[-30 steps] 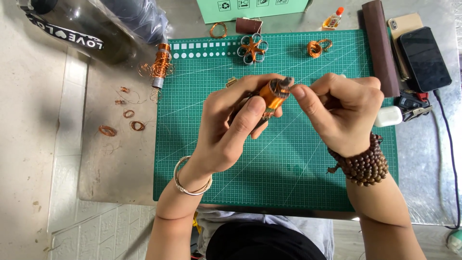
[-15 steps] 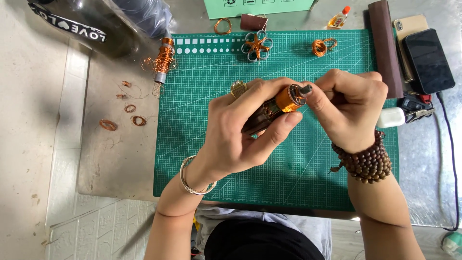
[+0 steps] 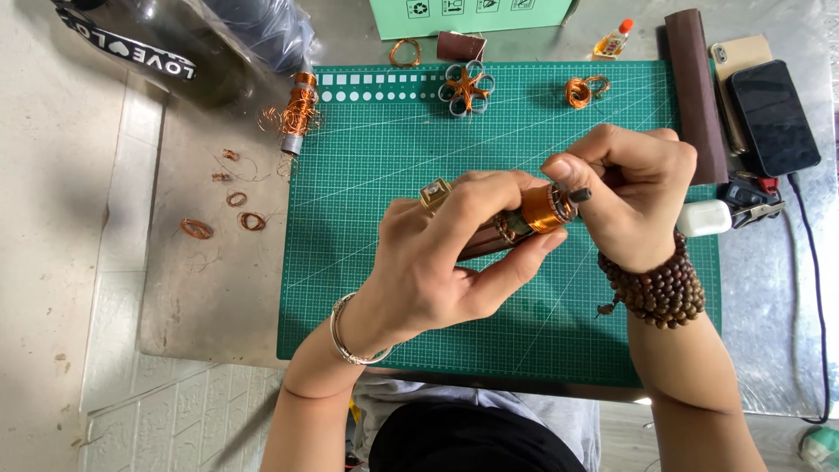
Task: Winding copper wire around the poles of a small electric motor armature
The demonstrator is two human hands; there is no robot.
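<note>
Copper wire is wound tight around a small spool [image 3: 544, 208] held above the middle of a green cutting mat [image 3: 384, 166]. The left hand [image 3: 446, 253] has its fingers clenched around the spool's dark body, and the right hand [image 3: 625, 197] pinches its end, where a dark tip sticks out. A silver bangle [image 3: 345, 336] circles the left wrist and a wooden bead bracelet [image 3: 655, 284] the right. Near the mat's far edge lie a wire flower [image 3: 467, 87] and a copper coil [image 3: 584, 90]. A dark phone [image 3: 773, 118] rests on the surface to the right.
</note>
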